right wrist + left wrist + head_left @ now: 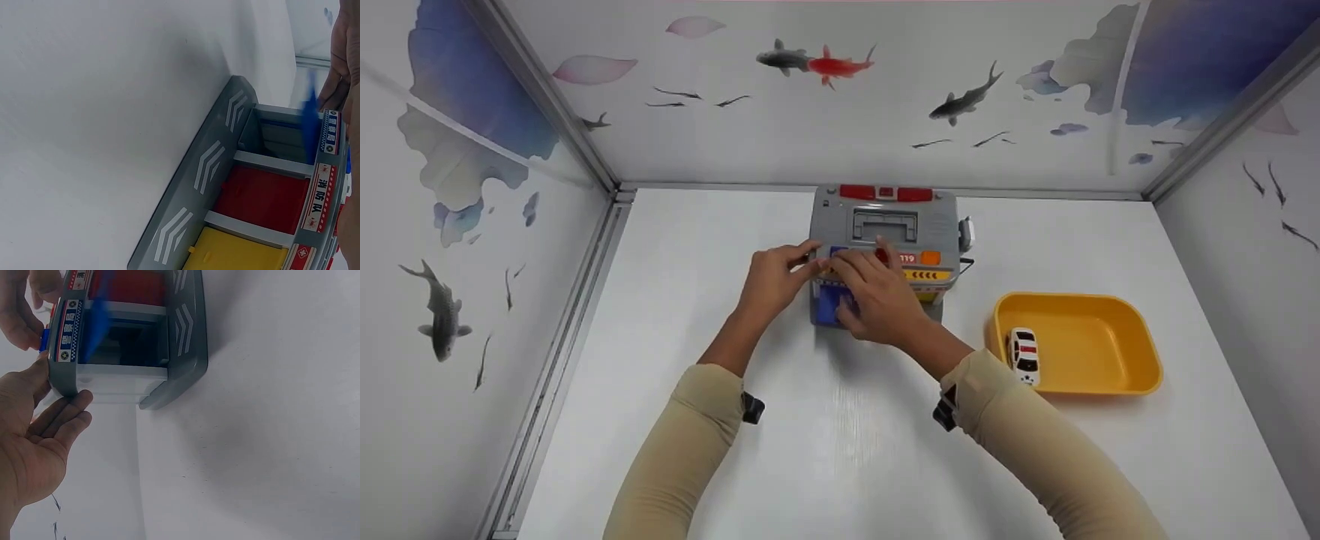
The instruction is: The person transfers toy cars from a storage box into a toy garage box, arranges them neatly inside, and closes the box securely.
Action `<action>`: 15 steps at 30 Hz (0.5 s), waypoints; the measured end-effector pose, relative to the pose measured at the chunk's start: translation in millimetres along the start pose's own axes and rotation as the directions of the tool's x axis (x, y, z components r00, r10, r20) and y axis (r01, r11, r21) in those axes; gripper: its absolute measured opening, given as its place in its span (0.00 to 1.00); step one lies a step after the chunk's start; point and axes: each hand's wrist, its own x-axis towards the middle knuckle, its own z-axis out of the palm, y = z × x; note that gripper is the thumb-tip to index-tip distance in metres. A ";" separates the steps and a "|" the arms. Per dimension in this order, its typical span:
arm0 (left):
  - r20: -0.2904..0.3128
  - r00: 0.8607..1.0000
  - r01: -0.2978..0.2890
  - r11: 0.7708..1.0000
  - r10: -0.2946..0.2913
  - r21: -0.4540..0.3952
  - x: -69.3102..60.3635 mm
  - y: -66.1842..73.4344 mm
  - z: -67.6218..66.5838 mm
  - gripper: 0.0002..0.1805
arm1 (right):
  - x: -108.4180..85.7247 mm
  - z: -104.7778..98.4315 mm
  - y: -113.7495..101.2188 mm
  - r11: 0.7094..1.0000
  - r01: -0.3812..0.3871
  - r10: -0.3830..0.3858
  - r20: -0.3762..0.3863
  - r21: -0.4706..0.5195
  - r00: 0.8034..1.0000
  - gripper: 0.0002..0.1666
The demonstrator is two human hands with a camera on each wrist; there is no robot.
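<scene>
A grey toy garage point(941, 225) stands at the back middle of the white table. My left hand point(772, 283) grips its front left roof corner, with the thumb on top and fingers at the side. The right hand point(883, 300) lies over the roof's front edge; a fingertip touches the blue button point(44, 340) in the left wrist view. Below it, a blue door point(310, 126) stands swung out and blurred, baring a dark compartment point(278, 138). Beside that, the red door point(263, 198) and yellow door point(236, 250) are closed.
To the right sits a yellow tray point(1091, 341) with a white toy car point(1024, 356) at its left end. Grey-framed walls point(877, 142) with painted fish enclose the table point(810, 465) at the back and sides.
</scene>
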 end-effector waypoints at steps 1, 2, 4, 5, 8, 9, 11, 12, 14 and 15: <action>0.000 1.000 0.002 1.000 -0.002 0.000 0.1 -0.2 0.2 0.25 | -0.1 0.2 -0.1 1.000 -0.001 0.001 0.002 0.001 1.000 0.35; 0.001 1.000 0.005 1.000 -0.005 0.002 -0.1 0.0 0.1 0.25 | -0.3 0.3 -0.2 1.000 -0.001 0.001 0.002 0.002 1.000 0.35; 0.005 1.000 0.008 1.000 -0.008 0.004 -0.2 0.2 0.1 0.25 | -0.8 1.1 0.1 1.000 -0.001 0.001 0.001 0.001 1.000 0.35; 0.006 1.000 0.008 1.000 -0.008 0.006 -0.2 0.4 0.2 0.25 | -0.9 1.5 0.3 1.000 0.000 0.000 0.000 0.001 1.000 0.35; 0.009 1.000 0.006 1.000 -0.007 0.015 -0.3 0.9 -0.2 0.26 | -1.7 2.8 1.3 1.000 0.008 -0.008 -0.004 -0.010 1.000 0.35; 0.009 1.000 0.004 1.000 -0.004 0.016 -0.2 1.0 -0.2 0.26 | -1.8 3.1 1.6 1.000 0.012 -0.012 -0.004 -0.017 1.000 0.36; 0.009 1.000 -0.001 1.000 0.001 0.020 -0.1 1.1 -0.4 0.26 | -2.1 3.1 2.1 0.999 0.022 -0.022 0.001 -0.039 1.000 0.36; 0.008 1.000 -0.004 1.000 0.003 0.023 0.0 1.0 -0.5 0.26 | -2.4 2.6 2.1 0.998 0.027 -0.027 0.006 -0.054 1.000 0.37; 0.007 1.000 -0.009 0.999 0.008 0.031 0.6 1.0 -0.6 0.26 | -3.0 0.9 1.7 0.996 0.034 -0.032 0.024 -0.082 0.999 0.38; 0.008 1.000 -0.010 0.999 0.010 0.034 0.8 1.3 -0.9 0.26 | -3.4 -0.1 1.5 0.995 0.037 -0.033 0.034 -0.095 0.999 0.39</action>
